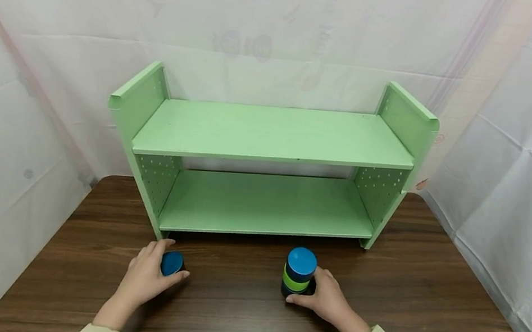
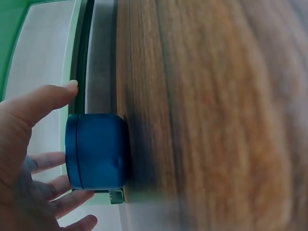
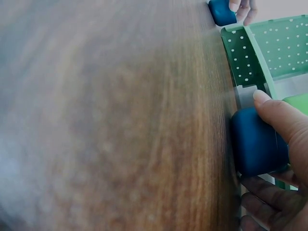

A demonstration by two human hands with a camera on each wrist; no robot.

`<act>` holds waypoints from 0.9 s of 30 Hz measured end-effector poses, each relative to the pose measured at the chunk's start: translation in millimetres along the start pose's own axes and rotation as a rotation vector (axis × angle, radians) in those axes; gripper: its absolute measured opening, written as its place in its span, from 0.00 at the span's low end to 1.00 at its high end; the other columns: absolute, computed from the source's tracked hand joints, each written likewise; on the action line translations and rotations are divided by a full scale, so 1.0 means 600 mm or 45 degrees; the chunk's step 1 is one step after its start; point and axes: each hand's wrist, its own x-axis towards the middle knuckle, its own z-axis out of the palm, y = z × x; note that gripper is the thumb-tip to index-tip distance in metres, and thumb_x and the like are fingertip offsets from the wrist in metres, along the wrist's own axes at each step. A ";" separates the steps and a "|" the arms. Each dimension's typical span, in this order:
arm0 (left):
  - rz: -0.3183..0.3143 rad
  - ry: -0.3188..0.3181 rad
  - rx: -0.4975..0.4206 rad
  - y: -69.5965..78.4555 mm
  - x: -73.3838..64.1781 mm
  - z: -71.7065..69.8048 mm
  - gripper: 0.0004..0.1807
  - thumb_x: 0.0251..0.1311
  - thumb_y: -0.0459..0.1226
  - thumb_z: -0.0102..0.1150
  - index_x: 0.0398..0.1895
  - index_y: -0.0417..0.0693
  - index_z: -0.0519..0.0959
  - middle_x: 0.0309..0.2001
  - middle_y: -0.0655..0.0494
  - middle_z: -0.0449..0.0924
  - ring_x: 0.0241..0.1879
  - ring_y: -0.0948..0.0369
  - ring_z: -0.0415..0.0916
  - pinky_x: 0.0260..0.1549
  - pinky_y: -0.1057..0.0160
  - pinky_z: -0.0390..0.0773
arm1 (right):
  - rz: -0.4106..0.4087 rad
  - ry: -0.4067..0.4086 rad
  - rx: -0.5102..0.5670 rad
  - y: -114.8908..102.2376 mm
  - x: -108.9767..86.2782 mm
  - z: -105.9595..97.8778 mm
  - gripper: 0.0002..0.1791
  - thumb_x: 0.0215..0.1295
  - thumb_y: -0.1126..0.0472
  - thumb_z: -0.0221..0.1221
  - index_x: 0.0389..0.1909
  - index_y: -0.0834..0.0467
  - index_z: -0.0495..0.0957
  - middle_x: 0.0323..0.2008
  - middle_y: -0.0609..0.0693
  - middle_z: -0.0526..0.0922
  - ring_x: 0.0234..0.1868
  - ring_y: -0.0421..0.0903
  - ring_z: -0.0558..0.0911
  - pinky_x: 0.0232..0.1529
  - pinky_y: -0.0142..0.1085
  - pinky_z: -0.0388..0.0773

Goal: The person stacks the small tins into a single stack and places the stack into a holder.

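On the table at the left stands a short blue lidded jar point(image 1: 173, 263). My left hand point(image 1: 147, 270) is around it with fingers spread. In the left wrist view the thumb point(image 2: 57, 98) stays apart from the jar, while the other fingers lie beside and behind it. A taller blue jar with a green band point(image 1: 299, 270) stands upright at the right, near the shelf. My right hand point(image 1: 326, 299) holds it low down, thumb at the front and fingers behind. In the right wrist view that thumb point(image 3: 276, 113) lies against the blue lower part; the palm side is partly hidden.
A light green two-tier shelf point(image 1: 275, 133) with perforated side panels stands at the back of the dark wooden table point(image 1: 225, 308). Both jars are in front of its lower board point(image 1: 268, 203). White printed sheets point(image 1: 285, 32) hang behind and at both sides.
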 end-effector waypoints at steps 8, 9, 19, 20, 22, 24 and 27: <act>-0.019 -0.048 -0.013 -0.006 -0.002 -0.003 0.43 0.45 0.49 0.72 0.61 0.34 0.66 0.55 0.32 0.71 0.52 0.35 0.69 0.43 0.32 0.68 | 0.001 0.014 0.007 -0.001 -0.002 0.000 0.36 0.42 0.49 0.75 0.52 0.58 0.75 0.45 0.49 0.81 0.49 0.52 0.75 0.50 0.53 0.72; -0.018 -0.047 -0.012 -0.007 -0.002 -0.003 0.43 0.45 0.49 0.73 0.60 0.34 0.66 0.55 0.32 0.72 0.52 0.35 0.69 0.43 0.33 0.68 | -0.002 0.015 0.004 -0.001 -0.002 0.000 0.36 0.42 0.49 0.75 0.52 0.58 0.75 0.45 0.49 0.81 0.49 0.52 0.75 0.50 0.53 0.72; -0.034 -0.134 -0.033 -0.013 0.000 -0.005 0.43 0.44 0.45 0.75 0.61 0.34 0.66 0.56 0.31 0.72 0.53 0.34 0.69 0.43 0.34 0.69 | 0.000 0.015 -0.014 -0.002 -0.002 0.002 0.36 0.42 0.48 0.75 0.52 0.58 0.75 0.45 0.49 0.81 0.49 0.52 0.75 0.50 0.53 0.73; -0.038 -0.143 -0.041 -0.014 0.000 -0.005 0.43 0.44 0.45 0.74 0.61 0.34 0.66 0.56 0.31 0.72 0.53 0.34 0.70 0.43 0.34 0.70 | 0.004 0.015 -0.017 -0.002 -0.001 0.002 0.36 0.42 0.48 0.75 0.52 0.58 0.75 0.45 0.49 0.81 0.49 0.52 0.75 0.50 0.53 0.73; -0.044 -0.154 -0.055 -0.015 0.001 -0.004 0.42 0.44 0.44 0.74 0.61 0.34 0.66 0.56 0.31 0.72 0.53 0.34 0.70 0.42 0.35 0.70 | 0.017 0.018 -0.021 -0.002 -0.001 0.002 0.36 0.41 0.49 0.75 0.52 0.58 0.75 0.44 0.49 0.81 0.49 0.52 0.75 0.49 0.53 0.73; -0.049 -0.160 -0.062 -0.015 0.002 -0.004 0.42 0.44 0.44 0.74 0.60 0.34 0.66 0.56 0.32 0.72 0.53 0.35 0.71 0.42 0.36 0.71 | 0.024 0.020 -0.023 -0.003 -0.001 0.002 0.36 0.41 0.49 0.75 0.52 0.58 0.75 0.44 0.49 0.81 0.49 0.52 0.75 0.50 0.53 0.73; -0.056 -0.170 -0.068 -0.017 0.002 -0.002 0.43 0.43 0.44 0.75 0.60 0.34 0.66 0.55 0.31 0.73 0.52 0.35 0.71 0.41 0.37 0.72 | 0.027 0.019 -0.022 -0.002 -0.001 0.002 0.36 0.41 0.49 0.75 0.52 0.58 0.75 0.44 0.48 0.81 0.49 0.52 0.75 0.50 0.53 0.73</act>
